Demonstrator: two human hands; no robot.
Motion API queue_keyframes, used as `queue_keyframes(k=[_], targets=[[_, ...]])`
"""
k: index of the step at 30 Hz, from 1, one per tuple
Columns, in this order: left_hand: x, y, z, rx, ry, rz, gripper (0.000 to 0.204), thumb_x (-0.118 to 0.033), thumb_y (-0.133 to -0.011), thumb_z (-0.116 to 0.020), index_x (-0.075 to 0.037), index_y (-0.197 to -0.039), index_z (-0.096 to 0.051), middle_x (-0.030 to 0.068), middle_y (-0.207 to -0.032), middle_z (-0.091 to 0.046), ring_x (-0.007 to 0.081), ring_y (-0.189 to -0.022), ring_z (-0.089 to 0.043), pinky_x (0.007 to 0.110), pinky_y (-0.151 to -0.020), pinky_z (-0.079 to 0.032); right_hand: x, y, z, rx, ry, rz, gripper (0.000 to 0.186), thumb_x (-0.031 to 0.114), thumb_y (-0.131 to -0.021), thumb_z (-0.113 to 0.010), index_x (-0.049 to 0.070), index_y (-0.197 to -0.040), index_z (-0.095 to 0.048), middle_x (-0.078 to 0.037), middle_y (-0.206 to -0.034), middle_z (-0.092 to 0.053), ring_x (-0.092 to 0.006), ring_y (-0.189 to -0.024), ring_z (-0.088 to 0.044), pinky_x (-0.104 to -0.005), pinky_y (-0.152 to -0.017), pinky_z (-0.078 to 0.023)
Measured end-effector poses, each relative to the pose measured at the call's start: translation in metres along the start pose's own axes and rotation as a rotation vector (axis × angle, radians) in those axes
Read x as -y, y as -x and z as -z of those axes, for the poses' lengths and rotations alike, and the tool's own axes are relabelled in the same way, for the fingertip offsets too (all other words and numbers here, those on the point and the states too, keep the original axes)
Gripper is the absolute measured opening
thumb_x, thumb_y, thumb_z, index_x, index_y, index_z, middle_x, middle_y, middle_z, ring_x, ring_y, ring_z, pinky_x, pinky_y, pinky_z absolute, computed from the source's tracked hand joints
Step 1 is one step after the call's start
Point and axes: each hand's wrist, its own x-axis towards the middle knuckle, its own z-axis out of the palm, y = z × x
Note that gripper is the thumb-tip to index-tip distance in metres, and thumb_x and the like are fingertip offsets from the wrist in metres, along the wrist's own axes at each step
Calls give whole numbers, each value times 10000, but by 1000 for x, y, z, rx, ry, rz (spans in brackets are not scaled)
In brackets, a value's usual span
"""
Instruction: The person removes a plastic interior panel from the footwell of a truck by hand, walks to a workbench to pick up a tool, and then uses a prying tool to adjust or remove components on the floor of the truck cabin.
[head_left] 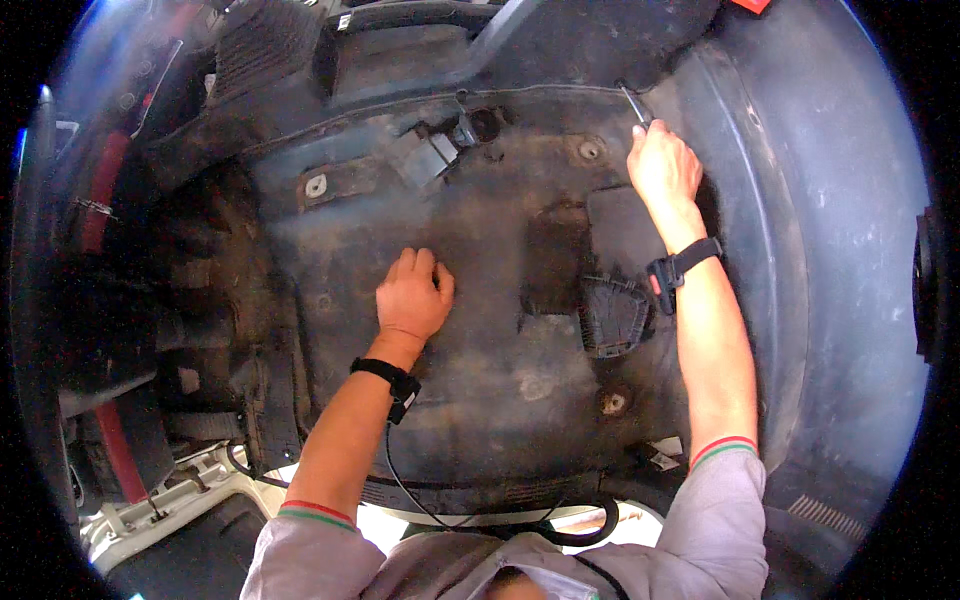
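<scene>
Working a panel seam (560, 88): slim tool (635, 106) placed, job seemingly unfinished
Left hand (413, 300), nine o'clock, half-curls over the floor covering (480, 380), contents hidden; the slim tool, one o'clock, has its tip at the seam; right hand (665, 165), two o'clock, grips it.

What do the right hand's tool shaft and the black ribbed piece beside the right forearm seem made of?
Tool shaft: probably smooth metal, from its bright silvery gleam.
Black ribbed piece: likely matte moulded plastic, judging by its regular ribs; rubber remains possible.
</scene>
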Motion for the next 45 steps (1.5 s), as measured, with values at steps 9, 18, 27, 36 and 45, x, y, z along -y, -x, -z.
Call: queue_keyframes(k=[9,18,27,36,45], targets=[[0,5,-3,31,-7,26,183,-235,-895,-572,-59,-860,-535,155,-858,-569,388,-797,-623,491,-648,-533,-25,-21,7,721,-1412,-795,340,407,-1011,-514,114,-845,-558,68,-580,-452,-69,-443,-391,-241,-399,-304],[-1,2,-2,25,7,7,189,-248,-892,-577,-65,-870,-540,146,-886,-583,383,-799,-624,496,-651,-529,-14,-17,-9,356,-482,-291,294,295,-1002,-515,18,-1006,-613,-106,-795,-690,-243,-656,-689,-362,-571,-538],[-6,2,-2,57,-36,6,184,-245,-889,-584,-64,-893,-553,155,-898,-590,386,-819,-625,483,-673,-532,-16,-22,4,414,-542,-349,342,325,-1034,-417,55,-936,-603,-91,-716,-637,-228,-598,-620,-361,-522,-491],[-3,3,-4,27,-74,6,163,-230,-877,-595,-72,-863,-557,129,-875,-586,361,-800,-629,468,-637,-537,-23,-10,-1,647,-1989,-889,207,252,-969,-602,50,-943,-565,35,-684,-509,-39,-476,-405,-176,-394,-278],[0,4,-4,5,-37,3,175,-228,-884,-588,-57,-882,-557,149,-896,-596,368,-789,-632,473,-645,-538,10,-9,20,198,40,-100,452,350,-1010,-431,-35,-986,-665,-281,-889,-693,-407,-899,-697,-526,-821,-533]])
